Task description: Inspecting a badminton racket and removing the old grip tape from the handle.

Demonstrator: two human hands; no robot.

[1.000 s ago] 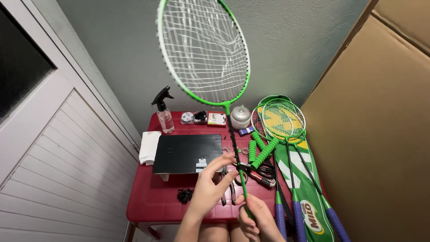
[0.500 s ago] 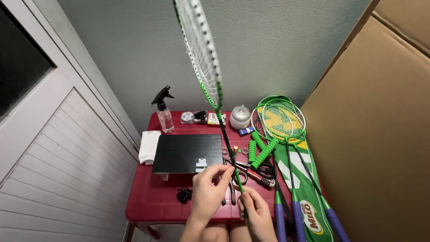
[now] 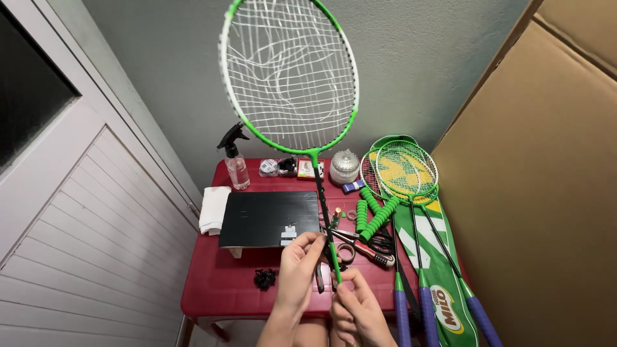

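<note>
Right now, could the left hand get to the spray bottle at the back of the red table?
Probably yes: the left hand holds only the racket shaft, and just the flat black board lies before the spray bottle.

racket | was edge-on | now face-on, turned in hands

A single camera worn on the person's head looks steeply down and forward, toward a grey wall. The red tabletop sits below at middle distance, while both hands enter from the bottom edge, close to the lens. A white door frames the left side, brown cardboard the right.
</note>
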